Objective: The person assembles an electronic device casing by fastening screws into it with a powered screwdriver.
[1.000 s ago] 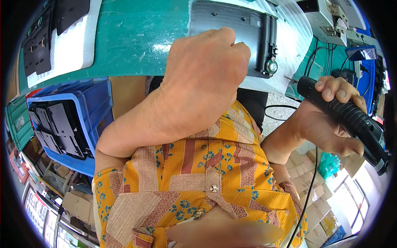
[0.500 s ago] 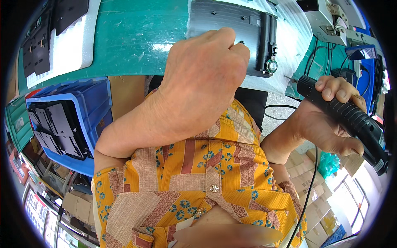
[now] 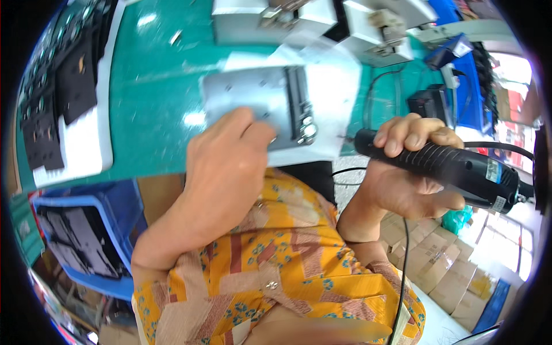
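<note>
My right hand [image 3: 408, 172] grips a black electric screwdriver [image 3: 454, 168] with a ribbed barrel. The tool's tip points left, toward a dark flat panel [image 3: 253, 89] but apart from it. Along the panel's right side runs a black bar [image 3: 296, 103], with a round shiny metal part [image 3: 309, 131] at its near end. Over the near left part of the panel is my left hand [image 3: 227, 164], its fingers curled closed. What those fingers hold, if anything, is hidden beneath the hand. White sheeting [image 3: 333, 103] lies under the panel on the green table [image 3: 155, 109].
At left, black plates [image 3: 77, 80] lie on white foam [image 3: 86, 146]. Below them, a blue crate [image 3: 115, 230] holds more dark panels. White metal boxes [image 3: 241, 26] with clamps stand at the back. A black cable [image 3: 405, 276] hangs at right, near cardboard boxes [image 3: 431, 259].
The view has shifted, bringing more of the table's back into sight. The screwdriver has swung closer to level. My left hand stays curled over the panel.
</note>
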Demonstrator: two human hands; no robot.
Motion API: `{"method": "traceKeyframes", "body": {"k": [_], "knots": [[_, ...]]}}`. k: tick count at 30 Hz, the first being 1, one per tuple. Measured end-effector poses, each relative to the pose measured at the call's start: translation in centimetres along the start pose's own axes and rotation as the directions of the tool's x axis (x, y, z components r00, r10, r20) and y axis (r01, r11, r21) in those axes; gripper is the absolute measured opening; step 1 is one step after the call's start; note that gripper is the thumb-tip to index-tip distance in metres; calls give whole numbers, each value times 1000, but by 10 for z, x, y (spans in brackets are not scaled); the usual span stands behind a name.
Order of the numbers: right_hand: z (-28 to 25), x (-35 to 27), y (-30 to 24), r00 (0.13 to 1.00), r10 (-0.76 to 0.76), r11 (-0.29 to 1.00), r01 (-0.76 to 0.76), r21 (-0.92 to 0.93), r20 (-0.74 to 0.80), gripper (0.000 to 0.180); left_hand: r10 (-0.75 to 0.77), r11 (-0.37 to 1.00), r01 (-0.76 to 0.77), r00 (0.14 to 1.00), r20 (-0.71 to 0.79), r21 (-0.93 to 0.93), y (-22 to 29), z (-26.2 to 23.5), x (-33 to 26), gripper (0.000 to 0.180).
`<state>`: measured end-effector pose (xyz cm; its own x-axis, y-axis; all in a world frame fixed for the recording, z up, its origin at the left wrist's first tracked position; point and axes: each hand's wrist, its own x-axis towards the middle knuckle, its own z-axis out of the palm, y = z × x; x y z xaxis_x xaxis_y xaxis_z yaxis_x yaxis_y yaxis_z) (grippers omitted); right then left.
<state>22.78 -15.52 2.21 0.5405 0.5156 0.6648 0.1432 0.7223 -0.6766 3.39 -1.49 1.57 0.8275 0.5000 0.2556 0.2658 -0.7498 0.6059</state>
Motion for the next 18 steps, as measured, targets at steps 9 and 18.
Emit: {"method": "traceKeyframes", "body": {"k": [9, 18], "knots": [[-23, 81, -25, 982, -182, 983, 180, 30, 58, 83, 47, 997, -48, 999, -15, -52, 2, -1, 2, 11], [-39, 120, 1, 974, -224, 974, 225, 39, -22, 88, 61, 996, -60, 998, 7, -68, -2, -3, 5, 14]]}}
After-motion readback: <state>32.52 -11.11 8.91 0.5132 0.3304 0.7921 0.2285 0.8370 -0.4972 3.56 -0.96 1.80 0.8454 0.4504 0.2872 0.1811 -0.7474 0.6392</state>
